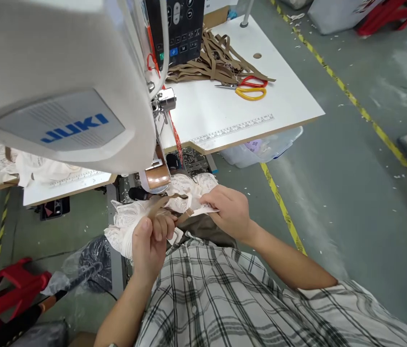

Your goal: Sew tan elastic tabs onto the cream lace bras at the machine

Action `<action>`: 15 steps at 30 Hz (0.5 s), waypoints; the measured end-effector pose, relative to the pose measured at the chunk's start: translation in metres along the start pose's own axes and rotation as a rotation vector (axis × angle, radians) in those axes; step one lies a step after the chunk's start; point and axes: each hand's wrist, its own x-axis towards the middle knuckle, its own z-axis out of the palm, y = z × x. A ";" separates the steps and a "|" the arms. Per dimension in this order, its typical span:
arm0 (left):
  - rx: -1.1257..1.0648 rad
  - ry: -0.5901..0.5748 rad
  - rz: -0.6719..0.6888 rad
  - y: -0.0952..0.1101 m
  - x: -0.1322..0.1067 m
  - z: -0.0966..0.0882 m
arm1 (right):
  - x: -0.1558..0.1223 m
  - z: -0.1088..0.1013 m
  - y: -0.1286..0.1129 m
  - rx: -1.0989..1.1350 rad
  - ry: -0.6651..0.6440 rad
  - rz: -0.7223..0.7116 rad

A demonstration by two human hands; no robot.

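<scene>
White lace pieces that look like bras point(125, 219) lie bunched in my lap below the sewing machine's head point(131, 140). My left hand point(151, 246) is closed around a brown strap point(159, 203), whose loop rises above the fingers. A short brown end point(184, 217) runs from that hand toward the right. My right hand point(230, 212) pinches a white band end point(205, 209) of the lace garment. Both hands are close together in front of my body, just short of the machine's arm.
Brown straps point(214, 60) are heaped on the white table point(290, 103), with red-and-yellow scissors point(252, 90) beside them. A control panel point(179, 36) stands at the back. Under the table edge hangs a clear plastic bin point(271, 149). A red stool point(8, 289) is at lower left.
</scene>
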 end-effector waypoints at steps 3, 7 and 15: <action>0.105 -0.015 0.085 -0.006 -0.008 -0.006 | -0.003 0.005 -0.002 0.028 0.035 -0.038; 0.142 -0.017 0.142 -0.007 -0.011 -0.008 | -0.004 0.008 -0.004 0.032 -0.001 -0.034; 0.192 -0.041 0.186 -0.002 -0.010 -0.012 | -0.003 0.011 -0.005 0.037 -0.001 -0.068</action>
